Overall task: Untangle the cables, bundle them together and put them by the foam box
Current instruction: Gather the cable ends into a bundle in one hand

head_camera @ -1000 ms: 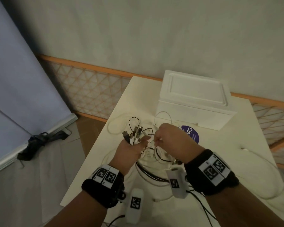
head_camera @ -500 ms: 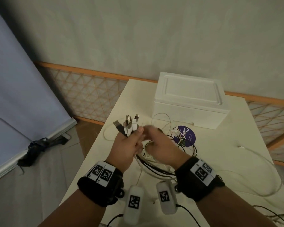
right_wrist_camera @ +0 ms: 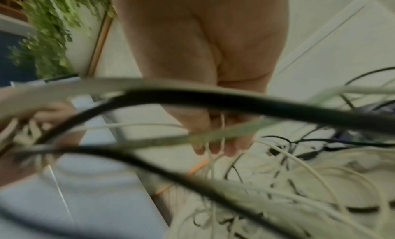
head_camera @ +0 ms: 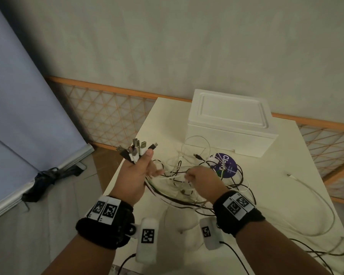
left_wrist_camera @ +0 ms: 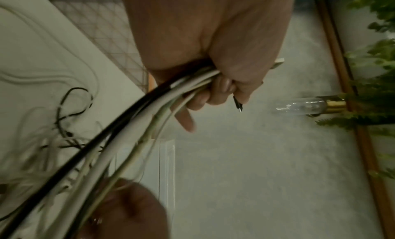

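My left hand [head_camera: 136,173] is raised above the table's left side and grips a bunch of black and white cables [left_wrist_camera: 136,119] just below their plugs [head_camera: 135,150], which fan out above the thumb. From the fist the cables sag to the right into a loose tangle [head_camera: 189,187] on the white table [head_camera: 298,161]. My right hand [head_camera: 202,178] is curled, pinching thin white strands [right_wrist_camera: 215,141] of that tangle. The white foam box [head_camera: 230,124] stands lidded at the table's far edge, beyond both hands.
A round purple sticker [head_camera: 226,164] lies under the cables in front of the box. One long white cable [head_camera: 314,197] loops across the table's right side. A blue roller screen [head_camera: 18,120] leans left of the table, above the floor.
The left hand has lifted the plug ends higher and leftward. The right hand has slid away from it to the right along the strands, so the two hands are now apart.
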The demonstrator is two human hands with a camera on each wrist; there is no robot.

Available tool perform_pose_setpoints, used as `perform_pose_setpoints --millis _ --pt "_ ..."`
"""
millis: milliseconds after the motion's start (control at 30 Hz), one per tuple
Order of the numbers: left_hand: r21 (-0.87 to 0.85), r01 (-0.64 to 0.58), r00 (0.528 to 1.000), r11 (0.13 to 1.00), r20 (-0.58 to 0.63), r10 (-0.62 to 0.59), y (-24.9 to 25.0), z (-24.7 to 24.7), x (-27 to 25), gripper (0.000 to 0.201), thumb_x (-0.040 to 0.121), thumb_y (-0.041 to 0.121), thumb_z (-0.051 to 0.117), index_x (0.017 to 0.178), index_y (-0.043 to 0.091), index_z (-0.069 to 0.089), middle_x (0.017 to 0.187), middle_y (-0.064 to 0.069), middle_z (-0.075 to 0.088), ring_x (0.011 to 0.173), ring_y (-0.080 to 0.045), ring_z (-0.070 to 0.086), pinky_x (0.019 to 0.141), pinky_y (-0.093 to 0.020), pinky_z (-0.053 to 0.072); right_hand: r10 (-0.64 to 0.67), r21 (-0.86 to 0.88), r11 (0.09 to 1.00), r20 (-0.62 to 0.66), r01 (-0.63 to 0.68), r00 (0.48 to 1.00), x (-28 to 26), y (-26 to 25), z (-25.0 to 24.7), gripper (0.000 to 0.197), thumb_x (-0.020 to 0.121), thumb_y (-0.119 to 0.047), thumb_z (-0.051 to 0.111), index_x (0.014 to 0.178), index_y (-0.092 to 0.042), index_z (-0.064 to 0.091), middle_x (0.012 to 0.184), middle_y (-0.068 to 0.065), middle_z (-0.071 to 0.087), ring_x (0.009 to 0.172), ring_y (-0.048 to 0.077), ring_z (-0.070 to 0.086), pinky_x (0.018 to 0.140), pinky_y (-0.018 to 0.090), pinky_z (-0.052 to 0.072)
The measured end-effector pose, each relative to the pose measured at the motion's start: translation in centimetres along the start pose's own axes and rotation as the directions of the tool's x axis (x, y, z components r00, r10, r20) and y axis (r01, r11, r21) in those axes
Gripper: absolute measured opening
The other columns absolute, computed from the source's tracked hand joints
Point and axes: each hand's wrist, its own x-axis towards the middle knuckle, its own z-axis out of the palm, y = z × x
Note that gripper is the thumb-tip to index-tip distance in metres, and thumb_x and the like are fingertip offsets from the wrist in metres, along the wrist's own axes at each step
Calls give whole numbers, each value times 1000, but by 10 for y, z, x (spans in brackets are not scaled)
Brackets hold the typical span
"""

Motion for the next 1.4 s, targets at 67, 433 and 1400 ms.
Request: perform_pose_setpoints --millis 67,433,1400 --pt "-13 35 999 999 3 -35 -2 -1 0 45 92 0 55 55 23 47 47 8 28 39 -7 26 40 -21 36 -6 171 985 -149 32 989 0 -14 -21 17 95 -21 52 100 -17 68 87 -4 64 80 13 61 70 20 47" --pt "272 42 982 961 164 -90 0 38 5 25 80 0 71 66 19 65 47 8 52 40 -7 41 45 -19 33 -198 355 856 -447 376 872 -19 -72 -72 5 85 -13 67 89 -15 66 79 -9 64 69 1 61 64 15 47" --pt "325 446 895 834 -143 -423 -72 -2 52 21 87 23 69 79 3 64 57 -8 62 35 -10 26 37 -17 23 -64 437 772 -668 461 741 -39 -61 -105 21 98 -16 44 87 -33 50 60 -9 52 54 13 53 62 46 56"
